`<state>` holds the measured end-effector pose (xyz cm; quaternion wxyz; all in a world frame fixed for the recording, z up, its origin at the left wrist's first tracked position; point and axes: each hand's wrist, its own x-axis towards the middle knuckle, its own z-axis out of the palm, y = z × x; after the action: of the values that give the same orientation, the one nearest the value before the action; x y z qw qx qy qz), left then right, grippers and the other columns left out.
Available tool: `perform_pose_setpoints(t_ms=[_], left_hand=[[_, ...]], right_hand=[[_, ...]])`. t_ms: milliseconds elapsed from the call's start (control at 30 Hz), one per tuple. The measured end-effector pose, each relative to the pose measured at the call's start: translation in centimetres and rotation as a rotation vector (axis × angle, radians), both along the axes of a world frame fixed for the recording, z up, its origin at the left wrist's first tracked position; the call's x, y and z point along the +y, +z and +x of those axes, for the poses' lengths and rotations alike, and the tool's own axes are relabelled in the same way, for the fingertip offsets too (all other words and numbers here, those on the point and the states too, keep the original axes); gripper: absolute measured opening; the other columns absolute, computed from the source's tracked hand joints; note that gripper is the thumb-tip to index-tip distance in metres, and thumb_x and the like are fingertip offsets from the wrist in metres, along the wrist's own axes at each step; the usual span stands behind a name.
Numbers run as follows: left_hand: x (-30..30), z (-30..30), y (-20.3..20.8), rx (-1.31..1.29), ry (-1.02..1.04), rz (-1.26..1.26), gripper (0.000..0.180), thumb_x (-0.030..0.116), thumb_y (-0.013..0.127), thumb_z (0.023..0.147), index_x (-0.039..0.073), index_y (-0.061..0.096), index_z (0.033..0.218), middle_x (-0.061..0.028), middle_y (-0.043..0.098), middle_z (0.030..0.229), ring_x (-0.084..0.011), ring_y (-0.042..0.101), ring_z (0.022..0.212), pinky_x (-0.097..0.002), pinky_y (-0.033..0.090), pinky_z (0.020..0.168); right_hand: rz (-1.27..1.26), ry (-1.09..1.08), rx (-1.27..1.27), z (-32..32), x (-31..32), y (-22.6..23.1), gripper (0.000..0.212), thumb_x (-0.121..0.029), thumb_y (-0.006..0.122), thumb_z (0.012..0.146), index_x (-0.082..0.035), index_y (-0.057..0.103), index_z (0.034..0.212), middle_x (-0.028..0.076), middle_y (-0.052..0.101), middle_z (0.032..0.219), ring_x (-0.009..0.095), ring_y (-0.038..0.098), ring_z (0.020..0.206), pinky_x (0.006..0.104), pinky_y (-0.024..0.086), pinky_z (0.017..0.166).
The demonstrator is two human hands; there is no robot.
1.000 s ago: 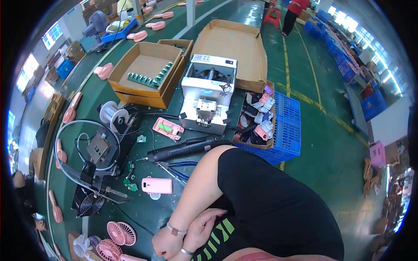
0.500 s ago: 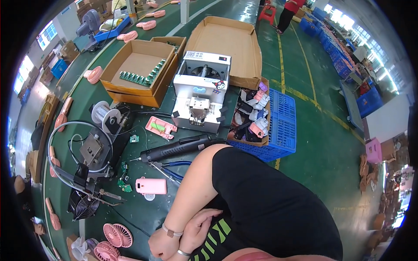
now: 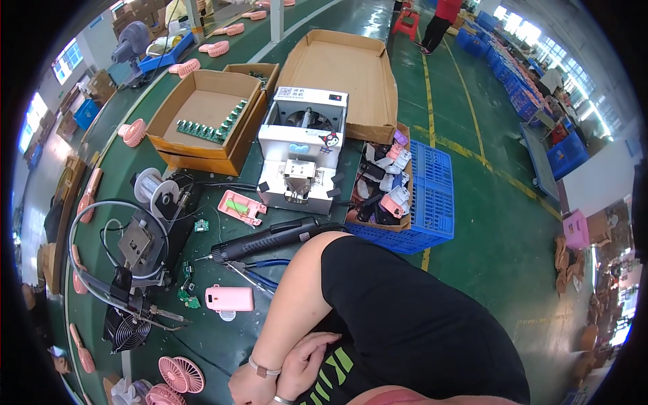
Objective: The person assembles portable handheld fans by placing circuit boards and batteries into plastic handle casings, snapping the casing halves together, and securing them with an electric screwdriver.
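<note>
My forearms are crossed at the lower edge, in front of my black shirt. My right hand (image 3: pixel 252 385), below a wristband, lies over my left forearm near the table; its fingers are hidden. Tucked inside my right forearm, my left hand (image 3: pixel 304 364) has its fingers stretched out and holds nothing. Nearest on the green table are a pink device casing (image 3: pixel 229 298), blue-handled pliers (image 3: pixel 260 264) and a black electric screwdriver (image 3: pixel 266 240). Small green circuit boards (image 3: pixel 189 295) lie left of the casing. An opened pink shell (image 3: pixel 241 207) with a green piece inside lies farther off.
A white screw feeder machine (image 3: pixel 302 152) stands behind the screwdriver. To its left are cardboard trays (image 3: pixel 196 158) with circuit boards; to its right, a blue crate (image 3: pixel 432 192) beside a box of parts. A soldering stand with wire spool (image 3: pixel 155 189) and pink fan grilles (image 3: pixel 181 373) are at left.
The view has shifted slightly, so the bench things sit a little farther left and mostly lower. My crossed arms keep the same pose, and nothing has been picked up.
</note>
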<state>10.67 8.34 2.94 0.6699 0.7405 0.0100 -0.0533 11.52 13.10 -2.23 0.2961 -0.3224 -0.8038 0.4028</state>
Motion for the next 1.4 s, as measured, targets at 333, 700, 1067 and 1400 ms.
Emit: perform_pose_setpoints(t_ms=[333,700,1067,1400], left_hand=[[1.0,-0.1,-0.8,-0.044,-0.079,0.053,0.025,0.001,0.046,0.094,0.000,0.059,0.116,-0.0136,0.062,0.112,-0.0258,0.058,0.107,-0.0331,0.044,0.095],[-0.2,-1.4,-3.6,-0.247,-0.032,-0.123,0.021,0.006,0.044,0.095,-0.001,0.059,0.108,-0.0123,0.059,0.103,-0.0249,0.056,0.101,-0.0327,0.044,0.091],[-0.6,-1.0,-1.7,-0.033,0.024,-0.096,0.023,0.010,0.045,0.097,0.000,0.059,0.111,-0.0098,0.062,0.106,-0.0175,0.060,0.100,-0.0289,0.047,0.091],[-0.7,-1.8,2.0,-0.006,0.162,0.154,0.024,0.012,0.045,0.098,0.002,0.060,0.114,-0.0088,0.062,0.110,-0.0186,0.057,0.108,-0.0300,0.043,0.097]], right_hand=[[-0.032,0.000,0.011,1.0,-0.5,1.7,0.021,-0.020,0.055,0.071,-0.001,0.065,0.068,0.021,0.062,0.067,0.038,0.061,0.062,0.0479,0.047,0.056],[-0.161,0.105,-0.033,1.8,-0.4,3.6,0.023,-0.025,0.054,0.087,-0.002,0.060,0.082,0.015,0.061,0.082,0.035,0.061,0.080,0.0440,0.049,0.069],[-0.093,0.204,-0.085,2.1,-0.6,3.8,0.025,-0.025,0.057,0.089,-0.001,0.060,0.085,0.017,0.061,0.081,0.035,0.061,0.077,0.0420,0.048,0.066],[-0.211,0.215,0.020,3.2,-0.6,6.4,0.024,-0.024,0.059,0.090,-0.001,0.064,0.089,0.017,0.065,0.075,0.026,0.063,0.066,0.0366,0.050,0.063]])
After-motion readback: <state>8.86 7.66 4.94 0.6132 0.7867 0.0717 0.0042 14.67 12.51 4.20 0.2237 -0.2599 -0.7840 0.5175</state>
